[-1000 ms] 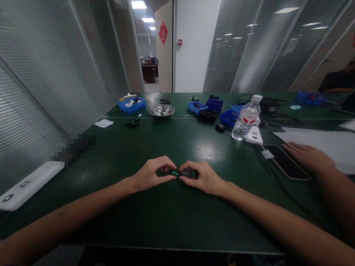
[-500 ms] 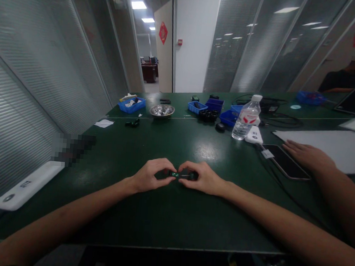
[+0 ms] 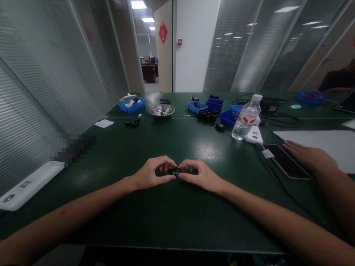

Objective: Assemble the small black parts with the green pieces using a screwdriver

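Observation:
A small dark part with green spots (image 3: 174, 171) is pinched between the fingertips of my left hand (image 3: 150, 173), above the dark green table (image 3: 145, 217). Close against it on the right, my right hand (image 3: 205, 177) is closed on a thin tool with a dark green handle (image 3: 192, 170); the thin shaft shows near the fingertips. Both hands nearly touch at the fingertips. Details of the part are too small to tell.
Behind stand a metal bowl (image 3: 162, 111), blue trays (image 3: 132, 105), small black parts (image 3: 132, 123) and a water bottle (image 3: 247, 118). At the right, another person's hand (image 3: 310, 156) lies by a phone (image 3: 287, 161). A white device (image 3: 28, 186) is at the left.
Both hands have risen slightly in view. The thin tool in my right hand has turned, its shaft now slanting instead of lying level.

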The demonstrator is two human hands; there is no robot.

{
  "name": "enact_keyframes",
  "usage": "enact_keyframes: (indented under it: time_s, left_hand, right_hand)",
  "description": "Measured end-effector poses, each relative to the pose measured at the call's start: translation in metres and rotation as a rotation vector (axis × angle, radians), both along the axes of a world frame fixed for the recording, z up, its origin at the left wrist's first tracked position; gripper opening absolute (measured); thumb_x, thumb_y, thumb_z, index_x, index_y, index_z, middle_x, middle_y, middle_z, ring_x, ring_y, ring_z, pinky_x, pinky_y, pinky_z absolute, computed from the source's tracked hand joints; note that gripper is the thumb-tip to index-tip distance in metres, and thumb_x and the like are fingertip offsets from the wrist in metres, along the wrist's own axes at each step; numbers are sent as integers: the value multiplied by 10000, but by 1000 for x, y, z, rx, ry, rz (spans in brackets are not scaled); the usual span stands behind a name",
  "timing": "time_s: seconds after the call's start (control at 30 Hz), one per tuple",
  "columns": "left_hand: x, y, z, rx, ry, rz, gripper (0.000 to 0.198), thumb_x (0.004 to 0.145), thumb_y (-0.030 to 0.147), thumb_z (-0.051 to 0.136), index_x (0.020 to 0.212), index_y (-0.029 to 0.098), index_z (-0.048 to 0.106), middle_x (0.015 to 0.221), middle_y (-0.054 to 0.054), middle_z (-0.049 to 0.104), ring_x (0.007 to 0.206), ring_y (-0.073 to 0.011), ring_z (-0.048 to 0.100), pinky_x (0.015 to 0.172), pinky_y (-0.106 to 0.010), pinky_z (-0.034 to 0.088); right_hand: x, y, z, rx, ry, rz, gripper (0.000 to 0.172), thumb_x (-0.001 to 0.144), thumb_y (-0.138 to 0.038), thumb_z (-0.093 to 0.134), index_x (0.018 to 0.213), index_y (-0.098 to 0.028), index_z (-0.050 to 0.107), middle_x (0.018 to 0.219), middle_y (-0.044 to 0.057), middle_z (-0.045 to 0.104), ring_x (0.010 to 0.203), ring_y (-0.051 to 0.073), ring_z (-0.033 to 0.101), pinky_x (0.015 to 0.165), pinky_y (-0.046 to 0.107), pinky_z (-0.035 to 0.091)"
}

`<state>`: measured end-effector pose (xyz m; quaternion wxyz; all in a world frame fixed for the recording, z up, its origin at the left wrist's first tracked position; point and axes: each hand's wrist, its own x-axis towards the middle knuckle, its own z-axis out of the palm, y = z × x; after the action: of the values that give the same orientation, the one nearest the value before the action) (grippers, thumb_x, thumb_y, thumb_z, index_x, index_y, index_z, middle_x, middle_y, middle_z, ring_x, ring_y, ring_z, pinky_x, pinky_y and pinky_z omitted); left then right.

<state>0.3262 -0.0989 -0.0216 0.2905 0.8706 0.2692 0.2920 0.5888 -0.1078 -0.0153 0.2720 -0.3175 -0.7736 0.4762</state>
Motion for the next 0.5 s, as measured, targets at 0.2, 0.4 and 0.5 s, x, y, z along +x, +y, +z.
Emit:
enact_keyframes:
  time_s: [0.2,0.4,0.5]
  left_hand:
    - [2,-1,5,-51,26,13,227,960,328,670,1110,158,660,1031,-57,665,860,-165,600,731,-280,468]
    - [2,-2,1,-35,-7,12,170,956,287,669,1059,152,656,1004,-57,668,855,-165,604,726,-279,479]
    - [2,-1,0,-19,-24,6,160,949,246,672,1077,151,658,1021,-61,671,869,-165,615,738,-278,489]
  right_hand:
    - [0,1,-4,4,24,-24,274,920,-446,699,1036,-199,674,877,-12,610,776,147,534,702,274,412]
    - [-1,1,-3,-8,34,-34,285,908,-435,713,1048,-193,652,884,-4,622,757,144,528,671,266,409]
    - [-2,1,-3,-33,31,-50,314,901,-438,722,1085,-195,644,895,-6,626,745,138,521,667,264,407]
